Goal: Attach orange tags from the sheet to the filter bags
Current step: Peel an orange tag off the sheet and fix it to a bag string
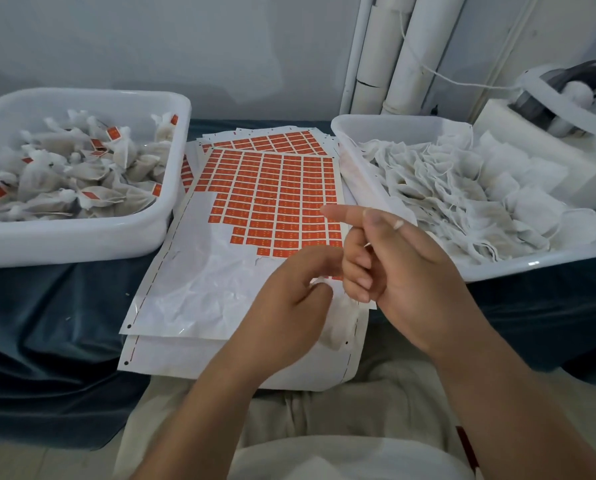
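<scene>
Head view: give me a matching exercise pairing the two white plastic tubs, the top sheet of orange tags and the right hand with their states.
Things:
1. left white plastic tub
2. right white plastic tub
3. top sheet of orange tags
4. right hand

States:
A. index finger extended
B. holds tagged filled filter bags
C. near rows peeled off, backing bare
D. holds untagged flat filter bags

Pairs: 1-B, 2-D, 3-C, 4-A

One wide-angle head view looks forward and down, close above the tag sheet (272, 202) at 12 o'clock; straight edges seem bowed toward the borders.
</scene>
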A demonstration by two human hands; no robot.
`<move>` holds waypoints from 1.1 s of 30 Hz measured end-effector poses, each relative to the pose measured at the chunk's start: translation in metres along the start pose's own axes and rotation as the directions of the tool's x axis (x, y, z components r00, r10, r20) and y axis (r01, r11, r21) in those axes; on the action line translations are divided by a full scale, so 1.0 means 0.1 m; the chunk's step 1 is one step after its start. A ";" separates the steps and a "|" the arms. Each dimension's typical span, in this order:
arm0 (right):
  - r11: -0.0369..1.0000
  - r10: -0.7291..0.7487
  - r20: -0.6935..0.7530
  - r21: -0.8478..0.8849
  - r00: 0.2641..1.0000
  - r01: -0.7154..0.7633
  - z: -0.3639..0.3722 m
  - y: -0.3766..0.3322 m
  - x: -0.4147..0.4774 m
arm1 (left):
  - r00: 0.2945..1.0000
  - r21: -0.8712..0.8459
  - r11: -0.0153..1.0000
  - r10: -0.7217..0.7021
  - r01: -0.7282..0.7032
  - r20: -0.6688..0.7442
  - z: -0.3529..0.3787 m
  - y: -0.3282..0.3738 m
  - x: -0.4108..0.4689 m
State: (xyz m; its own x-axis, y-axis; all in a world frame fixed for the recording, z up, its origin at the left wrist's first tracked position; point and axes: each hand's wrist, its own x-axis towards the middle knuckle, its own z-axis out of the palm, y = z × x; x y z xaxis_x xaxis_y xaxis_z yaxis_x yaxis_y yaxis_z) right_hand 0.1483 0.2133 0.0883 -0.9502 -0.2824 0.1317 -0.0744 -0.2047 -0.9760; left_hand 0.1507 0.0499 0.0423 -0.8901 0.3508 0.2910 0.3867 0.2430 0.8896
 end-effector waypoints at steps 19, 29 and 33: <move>0.910 -0.180 -0.074 -0.391 0.981 0.138 -0.09 -0.11 -0.03 | 0.936 0.728 0.675 0.167 0.121 -0.310 -0.14 -0.48 0.13; 0.951 -0.133 -0.114 -0.294 0.985 0.095 -0.14 -0.12 0.00 | 0.991 0.756 0.641 -0.079 0.132 -0.106 -0.32 -0.23 0.06; 0.971 -0.129 -0.080 -0.214 0.988 0.109 -0.07 -0.14 -0.04 | 0.988 0.405 0.909 -0.039 0.097 -0.151 -0.21 0.03 0.04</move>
State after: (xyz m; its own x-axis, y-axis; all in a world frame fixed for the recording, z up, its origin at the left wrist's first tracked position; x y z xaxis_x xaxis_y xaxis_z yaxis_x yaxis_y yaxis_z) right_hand 0.1507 0.2239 0.1003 -0.9539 -0.1774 0.2419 -0.2406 -0.0295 -0.9702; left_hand 0.1434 0.0331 0.0540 -0.9305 0.2009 0.3062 0.3627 0.6211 0.6948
